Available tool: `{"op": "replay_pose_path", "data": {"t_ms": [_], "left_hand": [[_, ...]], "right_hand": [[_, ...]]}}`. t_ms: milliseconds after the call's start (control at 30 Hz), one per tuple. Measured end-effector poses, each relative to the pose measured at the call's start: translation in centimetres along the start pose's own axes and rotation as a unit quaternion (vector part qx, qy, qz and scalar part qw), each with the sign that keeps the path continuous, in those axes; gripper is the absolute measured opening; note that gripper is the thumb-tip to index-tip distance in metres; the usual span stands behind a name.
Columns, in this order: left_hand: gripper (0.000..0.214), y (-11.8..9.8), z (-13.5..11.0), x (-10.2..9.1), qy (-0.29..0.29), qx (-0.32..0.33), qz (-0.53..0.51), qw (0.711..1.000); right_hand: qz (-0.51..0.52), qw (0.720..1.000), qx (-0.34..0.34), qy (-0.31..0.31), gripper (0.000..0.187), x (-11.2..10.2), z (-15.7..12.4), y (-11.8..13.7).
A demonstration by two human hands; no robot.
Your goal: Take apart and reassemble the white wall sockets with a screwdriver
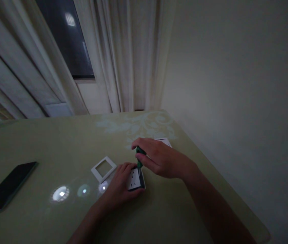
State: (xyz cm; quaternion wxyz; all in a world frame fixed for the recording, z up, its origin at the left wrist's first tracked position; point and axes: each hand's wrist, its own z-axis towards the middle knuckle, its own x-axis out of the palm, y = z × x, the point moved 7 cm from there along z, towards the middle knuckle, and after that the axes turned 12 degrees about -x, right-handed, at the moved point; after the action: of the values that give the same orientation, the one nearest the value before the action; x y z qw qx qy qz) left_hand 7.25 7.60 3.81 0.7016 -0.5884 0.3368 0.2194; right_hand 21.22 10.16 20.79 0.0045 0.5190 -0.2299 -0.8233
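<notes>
My right hand (156, 156) is closed round the green handle of a screwdriver (139, 163). The screwdriver stands nearly upright, its shaft pointing down at the dark right edge of a wall socket (133, 180). Whether the tip sits in a screw is too small to tell. Fingers and thumb of my left hand (122, 183) grip the socket from the left, pressing it on the table; they hide its left side. Just left of that hand lies a white square frame (112, 166) with an open middle. Behind my right hand, a white plate (167, 141) is partly covered.
A dark flat device like a tablet or phone (8, 186) lies at the left of the glossy greenish table (57, 142). The wall (235, 101) runs along the table's right edge. Curtains (123, 57) and a dark window (67, 37) are behind it.
</notes>
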Motion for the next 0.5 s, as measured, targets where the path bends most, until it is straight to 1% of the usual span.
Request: {"op": "replay_pose_path", "data": {"t_ms": [133,167,200,267,300,333,367,433,467,500], "left_hand": [[0.076,0.1,0.0,0.0,0.005,0.007,-0.007,1.0],[0.076,0.0,0.0,0.1,0.009,0.006,-0.008,1.0],[0.075,0.0,0.0,0.1,0.013,0.005,-0.008,1.0],[0.073,0.0,0.0,0.0,0.012,-0.004,-0.006,1.0],[0.073,0.1,0.0,0.0,0.009,-0.007,-0.004,1.0],[0.073,0.0,-0.1,-0.1,0.005,-0.008,-0.004,1.0],[0.074,0.0,-0.1,-0.1,0.001,-0.006,-0.004,1.0],[0.073,-0.1,-0.2,-0.2,-0.003,0.004,-0.008,1.0],[0.071,-0.2,-0.2,-0.2,-0.002,0.012,-0.011,1.0],[0.069,-0.2,-0.2,-0.2,-0.002,0.017,-0.014,1.0]], "right_hand": [[-0.02,0.999,-0.031,0.005,0.024,0.7,0.5,0.8],[-0.04,0.999,-0.018,0.005,0.021,0.8,0.6,0.7],[-0.069,0.998,0.012,0.0,0.02,0.7,0.5,0.3],[-0.127,0.988,0.09,-0.019,0.028,0.3,0.2,-0.7],[-0.139,0.984,0.111,-0.026,0.033,0.1,0.1,-1.0],[-0.135,0.985,0.108,-0.028,0.035,0.1,0.0,-1.1],[-0.118,0.989,0.082,-0.025,0.032,0.2,0.1,-0.8],[-0.067,0.998,-0.008,-0.007,0.023,0.6,0.4,0.5],[-0.047,0.998,-0.045,0.0,0.023,0.8,0.5,1.1],[-0.04,0.997,-0.061,0.002,0.025,0.9,0.5,1.4]]}}
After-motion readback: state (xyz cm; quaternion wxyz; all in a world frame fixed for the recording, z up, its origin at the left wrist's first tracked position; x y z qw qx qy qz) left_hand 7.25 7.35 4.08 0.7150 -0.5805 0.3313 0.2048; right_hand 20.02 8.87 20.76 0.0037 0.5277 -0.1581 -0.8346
